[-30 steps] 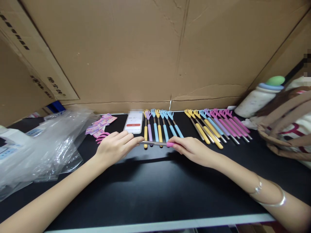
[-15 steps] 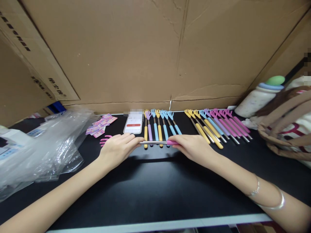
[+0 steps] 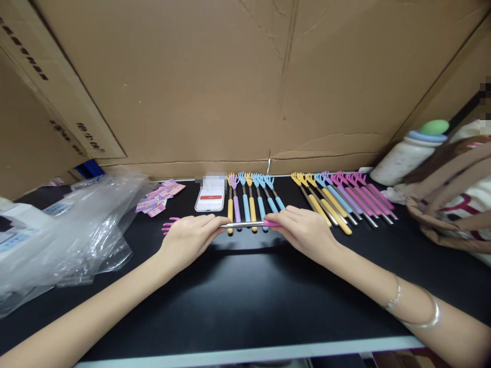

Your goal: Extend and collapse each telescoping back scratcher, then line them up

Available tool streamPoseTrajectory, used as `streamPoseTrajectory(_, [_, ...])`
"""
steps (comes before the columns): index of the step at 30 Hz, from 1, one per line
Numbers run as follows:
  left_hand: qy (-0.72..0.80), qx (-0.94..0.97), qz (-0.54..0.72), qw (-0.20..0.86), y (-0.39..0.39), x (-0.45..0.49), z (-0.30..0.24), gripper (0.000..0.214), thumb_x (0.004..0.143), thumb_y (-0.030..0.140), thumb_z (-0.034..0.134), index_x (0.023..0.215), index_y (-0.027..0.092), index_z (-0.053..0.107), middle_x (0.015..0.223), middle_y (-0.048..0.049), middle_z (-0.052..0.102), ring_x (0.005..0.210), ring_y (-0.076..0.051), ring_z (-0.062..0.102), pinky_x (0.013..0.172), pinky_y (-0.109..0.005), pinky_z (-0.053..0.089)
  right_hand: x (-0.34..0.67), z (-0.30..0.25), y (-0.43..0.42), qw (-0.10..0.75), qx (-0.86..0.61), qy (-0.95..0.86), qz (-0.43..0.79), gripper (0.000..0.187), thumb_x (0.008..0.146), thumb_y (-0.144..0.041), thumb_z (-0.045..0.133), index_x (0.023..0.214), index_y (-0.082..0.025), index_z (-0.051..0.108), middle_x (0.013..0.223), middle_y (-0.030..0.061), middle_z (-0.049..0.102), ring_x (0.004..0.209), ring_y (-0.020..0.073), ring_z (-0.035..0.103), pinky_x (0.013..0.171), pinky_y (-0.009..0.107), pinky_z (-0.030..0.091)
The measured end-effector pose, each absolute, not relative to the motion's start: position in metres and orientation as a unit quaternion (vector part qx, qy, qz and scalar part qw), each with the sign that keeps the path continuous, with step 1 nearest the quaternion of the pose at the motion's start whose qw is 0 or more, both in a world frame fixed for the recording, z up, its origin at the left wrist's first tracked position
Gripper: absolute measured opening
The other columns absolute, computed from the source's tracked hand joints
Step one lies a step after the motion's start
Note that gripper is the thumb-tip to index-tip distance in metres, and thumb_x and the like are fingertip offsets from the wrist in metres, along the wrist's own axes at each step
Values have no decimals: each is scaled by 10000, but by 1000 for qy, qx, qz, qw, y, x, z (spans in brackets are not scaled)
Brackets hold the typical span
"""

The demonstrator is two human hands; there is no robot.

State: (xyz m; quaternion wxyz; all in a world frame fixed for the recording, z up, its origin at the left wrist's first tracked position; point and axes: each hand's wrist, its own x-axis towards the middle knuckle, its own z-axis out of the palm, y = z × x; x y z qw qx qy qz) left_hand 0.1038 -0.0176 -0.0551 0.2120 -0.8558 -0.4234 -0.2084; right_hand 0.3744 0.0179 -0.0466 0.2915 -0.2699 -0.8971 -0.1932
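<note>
Backing the matte black tabletop (image 3: 249, 306), creased cardboard (image 3: 192, 92) rises behind crinkled clear plastic bags (image 3: 88, 237), a left row of claw-headed rods (image 3: 246, 209) and a right row of such rods (image 3: 337, 199); whether either is finished, can't tell. One pink claw-headed rod (image 3: 249, 225) is in hand, looks not yet done, held level above the tabletop before the left row: left hand (image 3: 188, 236) closed round the shaft (image 3: 240, 225) near its pronged end, right hand (image 3: 303, 230) clamped on the smooth pink handle (image 3: 270, 223). Smaller details: shiny bare metal between the two grips, slim curved pink prongs (image 3: 174, 219) poking past the left hand.
</note>
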Motion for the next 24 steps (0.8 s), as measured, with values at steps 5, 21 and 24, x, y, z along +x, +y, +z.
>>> streamPoseTrajectory(5, [-415,-852,-224,226,-19,102,-55,315,968,337,358,1013,217,646,686,8,635,624,-126,584,542,-230,375,374,-49,19,284,-276,-900,-186,222,934,-309,459,913,-184,641,708,-8,665,613,90,584,543,209,368])
streamPoseTrajectory(21, [-335,-833,-221,380,-23,103,-51,233,877,247,577,1098,278,646,629,42,622,590,-134,468,530,-259,281,379,-34,18,88,-336,-877,331,421,953,-450,315,1034,-164,613,693,6,602,643,110,563,637,214,414])
streamPoseTrajectory(24, [-337,-837,-220,372,-24,104,-51,193,888,262,558,1053,262,660,613,37,607,592,-135,481,540,-263,286,379,-35,17,88,-342,-881,315,401,950,-445,329,1027,-171,612,733,15,624,654,113,569,637,215,412])
